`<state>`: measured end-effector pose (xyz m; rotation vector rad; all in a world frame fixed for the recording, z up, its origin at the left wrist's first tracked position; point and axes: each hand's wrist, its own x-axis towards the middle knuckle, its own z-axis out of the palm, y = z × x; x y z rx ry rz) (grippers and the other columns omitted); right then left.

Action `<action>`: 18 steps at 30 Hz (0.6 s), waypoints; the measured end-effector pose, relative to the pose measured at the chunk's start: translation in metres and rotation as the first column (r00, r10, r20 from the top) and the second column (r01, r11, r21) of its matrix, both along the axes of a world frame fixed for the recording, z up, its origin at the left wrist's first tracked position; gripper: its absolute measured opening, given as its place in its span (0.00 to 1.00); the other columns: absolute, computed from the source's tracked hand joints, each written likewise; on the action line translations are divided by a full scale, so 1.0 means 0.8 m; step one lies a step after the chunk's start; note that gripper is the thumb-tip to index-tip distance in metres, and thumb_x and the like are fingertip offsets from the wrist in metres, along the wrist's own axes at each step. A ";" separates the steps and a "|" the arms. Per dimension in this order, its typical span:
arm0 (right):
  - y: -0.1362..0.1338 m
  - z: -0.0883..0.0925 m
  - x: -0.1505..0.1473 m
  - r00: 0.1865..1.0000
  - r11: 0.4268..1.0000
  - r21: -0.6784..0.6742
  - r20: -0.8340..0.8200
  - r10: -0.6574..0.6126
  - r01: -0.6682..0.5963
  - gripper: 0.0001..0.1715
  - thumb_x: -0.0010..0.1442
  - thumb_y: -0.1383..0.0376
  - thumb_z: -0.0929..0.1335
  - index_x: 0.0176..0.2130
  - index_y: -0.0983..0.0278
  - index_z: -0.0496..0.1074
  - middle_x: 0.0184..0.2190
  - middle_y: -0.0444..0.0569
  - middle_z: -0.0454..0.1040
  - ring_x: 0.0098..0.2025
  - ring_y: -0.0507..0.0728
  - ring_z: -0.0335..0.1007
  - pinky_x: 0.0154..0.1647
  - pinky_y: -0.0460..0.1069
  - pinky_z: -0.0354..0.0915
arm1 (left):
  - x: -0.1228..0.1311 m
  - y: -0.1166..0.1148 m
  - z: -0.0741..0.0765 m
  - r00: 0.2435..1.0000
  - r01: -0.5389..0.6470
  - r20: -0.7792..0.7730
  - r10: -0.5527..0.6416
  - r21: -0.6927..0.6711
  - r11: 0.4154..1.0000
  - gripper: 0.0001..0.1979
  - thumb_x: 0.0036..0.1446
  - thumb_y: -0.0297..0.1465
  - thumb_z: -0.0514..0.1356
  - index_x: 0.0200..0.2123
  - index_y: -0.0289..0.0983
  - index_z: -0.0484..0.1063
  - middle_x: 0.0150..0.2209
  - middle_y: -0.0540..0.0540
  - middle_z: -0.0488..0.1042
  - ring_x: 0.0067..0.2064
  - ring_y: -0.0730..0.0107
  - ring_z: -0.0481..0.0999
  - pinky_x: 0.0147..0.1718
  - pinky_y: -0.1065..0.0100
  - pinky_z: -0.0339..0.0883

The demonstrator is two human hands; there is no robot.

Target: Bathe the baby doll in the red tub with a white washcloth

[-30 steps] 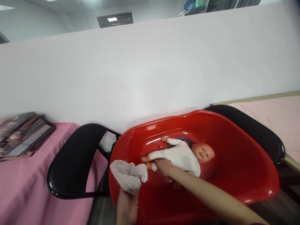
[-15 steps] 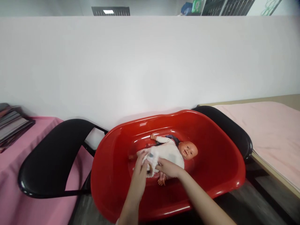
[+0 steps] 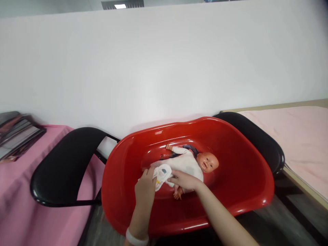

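Observation:
A baby doll [image 3: 191,164] in a white suit lies on its back in a red plastic tub [image 3: 238,191], head to the right. My left hand [image 3: 145,186] is closed on a small white cloth [image 3: 161,172] and presses it against the doll's legs. My right hand [image 3: 184,180] rests on the doll's lower body beside the cloth, its fingers curled over the doll's leg. One bare doll foot [image 3: 177,194] pokes out under my right wrist.
The tub sits across two black chairs, one at the left [image 3: 64,164] and one at the right [image 3: 258,140]. A pink-covered table [image 3: 15,198] with stacked magazines [image 3: 15,131] is at the left. A pale pink mattress [image 3: 299,133] lies at the right, a white partition [image 3: 164,65] behind.
A second ago my left hand held the cloth outside the tub's left rim; it has since brought it onto the doll's legs. My right hand has stayed on the doll.

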<state>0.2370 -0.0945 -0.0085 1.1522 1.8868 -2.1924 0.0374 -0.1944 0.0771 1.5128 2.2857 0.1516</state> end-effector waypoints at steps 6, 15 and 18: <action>0.000 0.006 -0.003 0.998 0.998 0.062 -0.056 0.031 -0.028 0.25 0.78 0.53 0.69 0.67 0.60 0.72 0.42 0.46 0.82 0.31 0.51 0.84 0.29 0.41 0.73 | -0.008 0.005 -0.005 0.957 0.053 0.279 -0.080 0.103 0.993 0.24 0.78 0.32 0.60 0.74 0.44 0.75 0.71 0.43 0.80 0.68 0.57 0.82 0.57 0.63 0.76; -0.006 -0.001 -0.028 0.992 0.955 0.294 0.125 0.001 -0.038 0.27 0.76 0.61 0.66 0.70 0.61 0.71 0.44 0.50 0.84 0.27 0.52 0.79 0.31 0.46 0.72 | -0.028 -0.011 -0.002 0.995 -0.018 0.096 0.004 0.146 0.989 0.28 0.70 0.22 0.59 0.69 0.44 0.81 0.64 0.43 0.86 0.59 0.54 0.87 0.51 0.62 0.78; -0.014 -0.032 -0.059 0.971 0.883 0.461 0.239 -0.027 -0.089 0.25 0.69 0.62 0.74 0.63 0.64 0.78 0.42 0.55 0.85 0.37 0.62 0.84 0.45 0.54 0.79 | -0.041 -0.032 0.004 0.947 -0.154 0.318 0.045 0.326 0.933 0.26 0.69 0.26 0.58 0.66 0.44 0.82 0.64 0.44 0.86 0.63 0.56 0.86 0.58 0.64 0.78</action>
